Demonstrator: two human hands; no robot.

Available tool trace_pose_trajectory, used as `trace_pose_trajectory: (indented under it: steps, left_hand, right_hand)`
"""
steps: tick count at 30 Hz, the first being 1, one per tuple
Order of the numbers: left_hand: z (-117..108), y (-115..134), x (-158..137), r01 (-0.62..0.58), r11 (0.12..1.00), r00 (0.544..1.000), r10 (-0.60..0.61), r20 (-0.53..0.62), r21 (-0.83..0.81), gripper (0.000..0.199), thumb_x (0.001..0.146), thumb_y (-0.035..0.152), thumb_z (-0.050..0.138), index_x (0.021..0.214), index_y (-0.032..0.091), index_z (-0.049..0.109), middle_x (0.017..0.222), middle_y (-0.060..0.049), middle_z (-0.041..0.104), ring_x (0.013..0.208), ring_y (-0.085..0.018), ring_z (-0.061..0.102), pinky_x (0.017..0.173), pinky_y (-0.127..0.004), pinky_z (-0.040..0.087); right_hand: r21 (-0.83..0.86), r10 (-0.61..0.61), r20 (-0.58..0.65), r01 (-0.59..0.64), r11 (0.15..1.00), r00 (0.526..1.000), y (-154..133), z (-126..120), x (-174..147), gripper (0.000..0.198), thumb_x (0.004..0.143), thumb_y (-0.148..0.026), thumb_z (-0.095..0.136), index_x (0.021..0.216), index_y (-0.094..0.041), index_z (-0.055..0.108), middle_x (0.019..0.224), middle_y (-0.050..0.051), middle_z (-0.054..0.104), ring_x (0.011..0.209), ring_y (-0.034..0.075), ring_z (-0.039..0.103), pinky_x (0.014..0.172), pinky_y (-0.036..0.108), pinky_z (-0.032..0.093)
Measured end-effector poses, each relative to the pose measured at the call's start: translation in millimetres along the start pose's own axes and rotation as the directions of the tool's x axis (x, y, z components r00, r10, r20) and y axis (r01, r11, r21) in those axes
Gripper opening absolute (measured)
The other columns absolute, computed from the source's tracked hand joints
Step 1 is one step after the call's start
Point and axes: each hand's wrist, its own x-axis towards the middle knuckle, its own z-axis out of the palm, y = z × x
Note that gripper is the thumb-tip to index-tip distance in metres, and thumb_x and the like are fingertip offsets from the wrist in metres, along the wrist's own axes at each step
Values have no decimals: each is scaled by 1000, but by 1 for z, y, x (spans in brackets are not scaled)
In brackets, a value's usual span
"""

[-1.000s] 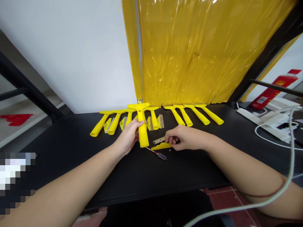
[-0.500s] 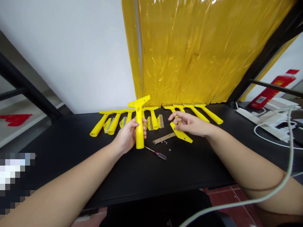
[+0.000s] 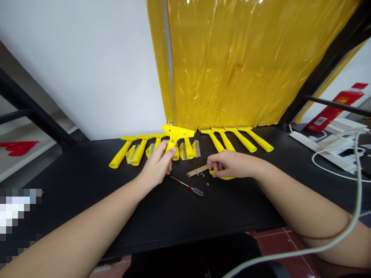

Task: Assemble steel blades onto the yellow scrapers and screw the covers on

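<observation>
My left hand (image 3: pixel 156 162) is wrapped round a yellow scraper handle (image 3: pixel 178 133), its wide T-shaped head tilted up and to the right. Over a flat yellow plate (image 3: pixel 228 178), my right hand (image 3: pixel 228 164) has its fingers curled and closed on it; the hand hides much of the plate. Just left of those fingers lies a thin blade strip (image 3: pixel 197 170). Several small screws and nuts (image 3: pixel 202 174) are scattered below the strip. A screwdriver (image 3: pixel 196 190) with a clear handle lies between the hands, its shaft pointing to the left hand.
Along the back of the black table (image 3: pixel 162 216) several yellow scraper handles (image 3: pixel 245 141) lie in a row. Among those on the left are metal blades with small plates (image 3: pixel 197 148). At the right stand a red bottle (image 3: pixel 333 110) and white strips; a white cable (image 3: pixel 358 170) hangs across the front right.
My left hand has turned the scraper handle, so its head leans right and lower. My right hand has lowered toward the table with the yellow plate, and its fingers have curled more.
</observation>
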Motion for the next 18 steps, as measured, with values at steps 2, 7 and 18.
trace_pose_trajectory:
  steps: [2,7,18]
  left_hand:
    - [-3,0,-3,-62,984,998,60,17,166,28,101,50,51,112,24,55,71,3,55,49,-14,55,48,-29,45]
    - [-6,8,-9,-137,884,990,117,72,446,33,104,53,45,122,25,49,72,3,57,63,-19,62,61,-33,46]
    - [-2,16,-13,-254,780,967,211,142,572,26,104,45,47,117,23,52,88,-2,63,78,-22,62,71,-36,43]
  right_hand:
    - [60,-13,-4,14,998,1000,2,-2,1,14,84,-22,73,97,-21,67,81,0,68,69,14,61,61,26,45]
    - [165,-46,-87,60,984,995,7,-8,0,16,90,-29,68,104,-20,66,82,0,66,68,14,57,62,26,46]
    - [-283,-224,-205,162,946,953,1,7,8,21,91,-25,72,112,-22,74,109,8,64,101,24,61,88,36,50]
